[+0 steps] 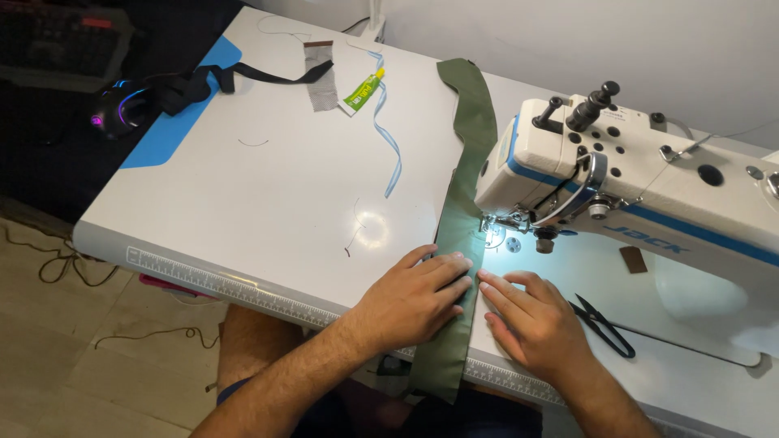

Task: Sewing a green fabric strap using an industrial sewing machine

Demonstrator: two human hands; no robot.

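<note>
A long olive-green fabric strip [471,130] runs across the white table and under the presser foot [492,231] of a white and blue sewing machine [649,186]. My left hand [410,298] lies flat on the strip just in front of the needle, fingers pressing the cloth down. My right hand [535,324] rests flat beside the strip's right edge, fingertips touching the fabric. The strip's near end hangs over the table's front edge [438,373]. Neither hand grips anything.
Black thread snips [604,324] lie right of my right hand. Farther back lie a green glue tube [363,91], a light blue ribbon [389,138], a grey mesh piece [321,77] and a black strap [235,77]. A ruler strip [211,280] marks the table's front edge.
</note>
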